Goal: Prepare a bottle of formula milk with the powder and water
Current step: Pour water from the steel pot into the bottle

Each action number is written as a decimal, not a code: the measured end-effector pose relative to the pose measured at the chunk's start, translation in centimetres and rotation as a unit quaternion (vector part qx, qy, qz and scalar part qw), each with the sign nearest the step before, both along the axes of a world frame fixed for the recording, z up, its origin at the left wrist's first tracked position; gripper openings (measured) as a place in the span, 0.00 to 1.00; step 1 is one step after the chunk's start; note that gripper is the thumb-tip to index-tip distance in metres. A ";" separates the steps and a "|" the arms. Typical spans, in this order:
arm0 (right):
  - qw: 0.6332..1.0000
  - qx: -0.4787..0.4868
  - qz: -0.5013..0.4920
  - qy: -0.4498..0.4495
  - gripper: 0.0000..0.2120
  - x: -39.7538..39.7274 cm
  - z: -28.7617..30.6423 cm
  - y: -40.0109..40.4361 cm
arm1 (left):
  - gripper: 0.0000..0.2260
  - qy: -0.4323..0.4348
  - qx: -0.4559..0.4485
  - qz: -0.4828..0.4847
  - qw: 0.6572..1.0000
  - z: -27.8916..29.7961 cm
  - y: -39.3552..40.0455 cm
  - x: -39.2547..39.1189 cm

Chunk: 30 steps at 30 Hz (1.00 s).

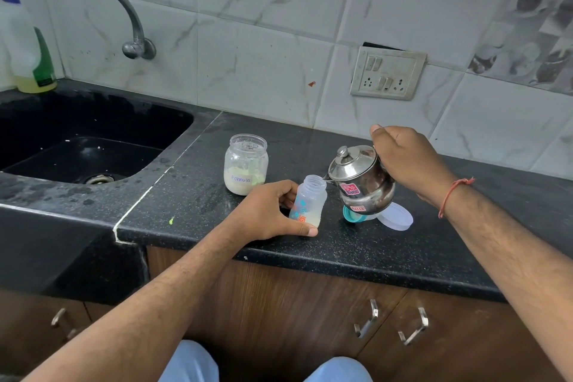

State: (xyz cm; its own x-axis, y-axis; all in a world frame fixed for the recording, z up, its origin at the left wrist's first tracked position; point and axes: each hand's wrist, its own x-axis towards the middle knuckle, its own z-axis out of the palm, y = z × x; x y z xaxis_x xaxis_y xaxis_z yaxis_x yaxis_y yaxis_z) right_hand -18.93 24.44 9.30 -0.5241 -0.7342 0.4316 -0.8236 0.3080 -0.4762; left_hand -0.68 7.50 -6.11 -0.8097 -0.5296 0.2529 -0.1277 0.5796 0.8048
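Note:
A small clear baby bottle (310, 198) with printed shapes stands open on the black counter (192, 195), a little pale liquid at its bottom. My left hand (266, 214) grips it from the left. My right hand (406, 164) holds a small steel kettle (361, 181) by its handle, tilted left, its spout at the bottle's mouth. An open glass jar labelled Formula (246, 164) stands behind the bottle, part full of pale powder. The bottle's teal nipple ring (353, 216) lies under the kettle.
A clear round lid (397, 216) lies on the counter right of the teal ring. A black sink (77, 146) with a wall tap (124, 12) fills the left. Soap bottles (28, 49) stand at the far left corner. A socket plate (387, 73) is on the tiled wall.

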 end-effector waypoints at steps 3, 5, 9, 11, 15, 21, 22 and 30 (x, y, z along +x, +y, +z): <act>1.000 0.016 0.004 0.017 0.25 0.2 0.2 -0.1 | 0.27 -0.001 -0.002 0.000 1.000 0.1 0.0 0.0; 0.999 0.024 0.003 0.028 0.25 0.3 0.4 -0.3 | 0.27 0.000 -0.002 -0.001 1.000 0.1 0.1 0.1; 0.998 0.039 0.002 0.045 0.25 0.6 0.8 -0.7 | 0.26 0.000 -0.003 -0.002 1.000 0.2 0.1 0.1; 0.998 0.044 0.000 0.050 0.25 0.6 0.9 -0.8 | 0.27 -0.002 -0.003 -0.002 1.000 0.2 0.2 0.2; 0.998 0.046 -0.001 0.054 0.25 0.6 1.0 -0.9 | 0.27 -0.004 0.000 -0.002 1.000 0.3 0.2 0.2; 0.997 0.049 0.001 0.059 0.26 0.7 1.1 -1.0 | 0.28 -0.005 0.002 -0.001 1.000 0.4 0.3 0.2; 0.997 0.050 0.000 0.060 0.26 0.7 1.2 -1.0 | 0.28 -0.006 0.001 -0.001 1.000 0.4 0.3 0.2; 0.994 0.057 -0.006 0.089 0.26 0.4 1.2 -1.2 | 0.27 0.000 0.007 -0.002 1.000 0.2 0.2 0.2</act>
